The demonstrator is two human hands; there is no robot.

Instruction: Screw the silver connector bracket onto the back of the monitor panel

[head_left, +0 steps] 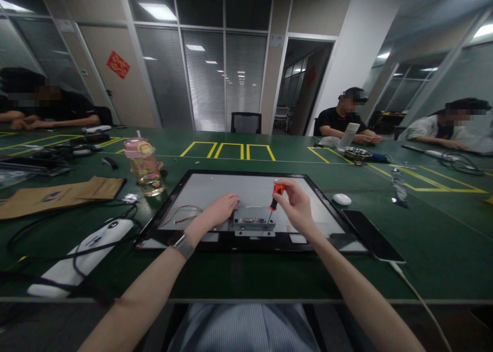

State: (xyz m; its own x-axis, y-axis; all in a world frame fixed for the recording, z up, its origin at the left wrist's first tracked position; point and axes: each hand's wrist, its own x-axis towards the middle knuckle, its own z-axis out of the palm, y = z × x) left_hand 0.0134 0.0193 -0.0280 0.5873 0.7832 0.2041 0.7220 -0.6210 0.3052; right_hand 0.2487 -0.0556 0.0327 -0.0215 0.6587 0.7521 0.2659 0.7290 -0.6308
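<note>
A flat monitor panel (215,188) lies face down on the green table, its grey metal back up. A small metal connector bracket (254,225) sits on its near middle. My right hand (295,204) is closed round an orange-handled screwdriver (275,199), held upright with its tip down on the bracket. My left hand (217,212) rests on the panel just left of the bracket, fingers curled against it; a watch is on that wrist. Thin coloured wires (181,214) run across the panel's left part.
A pink-lidded drink bottle (144,167) stands left of the panel, next to brown paper bags (57,194). A white device with black cables (82,252) lies near left. A white mouse (341,199) and a dark phone (372,235) lie right. Three other people sit at the table's far sides.
</note>
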